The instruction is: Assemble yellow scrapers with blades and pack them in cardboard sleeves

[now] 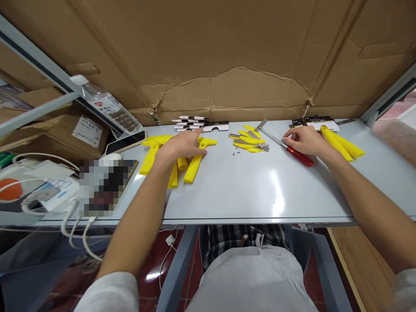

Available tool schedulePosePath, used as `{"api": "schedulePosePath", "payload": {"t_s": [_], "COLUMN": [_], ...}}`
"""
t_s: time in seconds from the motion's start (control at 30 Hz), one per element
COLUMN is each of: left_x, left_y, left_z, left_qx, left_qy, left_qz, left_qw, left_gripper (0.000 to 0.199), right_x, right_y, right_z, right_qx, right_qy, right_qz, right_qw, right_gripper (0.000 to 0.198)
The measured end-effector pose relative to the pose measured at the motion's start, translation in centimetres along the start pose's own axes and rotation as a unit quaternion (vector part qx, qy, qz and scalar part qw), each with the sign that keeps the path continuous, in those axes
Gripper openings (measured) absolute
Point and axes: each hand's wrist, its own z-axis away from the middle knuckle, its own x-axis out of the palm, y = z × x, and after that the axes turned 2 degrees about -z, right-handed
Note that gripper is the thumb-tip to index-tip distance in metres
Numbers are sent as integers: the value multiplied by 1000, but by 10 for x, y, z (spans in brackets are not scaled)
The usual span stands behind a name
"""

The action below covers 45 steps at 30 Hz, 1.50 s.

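My left hand (182,145) is over a group of yellow plastic T-shaped handles (194,169) at the left of the table. Its thumb and fingers lie on either side of one handle's head, gripping it. My right hand (303,139) has curled fingers at the front of the red grip of a screwdriver (297,156), whose metal shaft points up and left. Between the hands lies a pile of yellow plastic pieces with metal blades (250,141). A few tiny screws (236,151) lie in front of the pile. Two yellow handles (342,143) rest beside my right hand.
Folded printed cards (201,124) stand at the back, with a black card package (315,122) at the right. A phone (125,142), a partly blurred device (107,186), white cables (69,223) and a plastic bottle (108,106) are at left. Cardboard (227,52) walls the back.
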Motion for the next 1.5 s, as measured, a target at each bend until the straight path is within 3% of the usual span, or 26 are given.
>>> {"api": "schedulePosePath", "payload": {"t_s": [0.1, 0.17, 0.23, 0.33, 0.4, 0.47, 0.57, 0.63, 0.73, 0.83, 0.93, 1.03, 1.23, 1.37, 1.5], "left_x": [-2, -7, -12, -11, -4, 9, 30, 42, 54, 58, 57, 59, 63, 55, 48], "left_y": [3, 7, 13, 26, 40, 57, 84, 99, 114, 120, 121, 122, 124, 119, 113], "left_z": [5, 9, 14, 17, 18, 19, 23, 28, 38, 47, 53, 53, 45, 42, 39], "left_qx": [21, 46, 73, 103, 101, 86, 91, 83, 89, 103, 133, 134, 76, 53, 26], "left_qy": [17, 28, 22, -13, -27, -29, -53, -67, -117, -149, -162, -166, -129, -86, -27], "left_qz": [100, 219, 368, 564, 646, 686, 706, 714, 713, 688, 656, 668, 746, 749, 748], "left_qw": [995, 974, 927, 820, 756, 722, 701, 692, 686, 703, 725, 712, 649, 655, 663], "left_gripper": [110, 111, 100, 65, 43, 38, 46, 51, 56, 58, 54, 52, 28, 25, 33], "right_x": [4, 5, 6, 7, 6, 3, 0, 1, 13, 28, 40, 46, 48, 43, 40], "right_y": [-2, -1, 0, 3, 2, -3, -22, -43, -75, -95, -97, -90, -81, -73, -59], "right_z": [1, 1, 1, 0, 1, 5, 16, 26, 41, 50, 50, 46, 43, 40, 31], "right_qx": [-9, -12, -12, -15, -20, -24, -42, -73, -83, -59, -10, 3, -33, -95, -98], "right_qy": [-7, -6, -4, -5, 8, 45, 106, 111, 39, -40, -78, -84, -96, -13, 58], "right_qz": [-14, -17, -13, -12, -15, -17, -41, -106, -268, -390, -466, -495, -431, -324, -207], "right_qw": [1000, 1000, 1000, 1000, 1000, 999, 993, 986, 959, 918, 881, 865, 896, 941, 972], "right_gripper": [34, 34, 33, 31, 32, 37, 44, 46, 54, 66, 64, 58, 60, 51, 36]}}
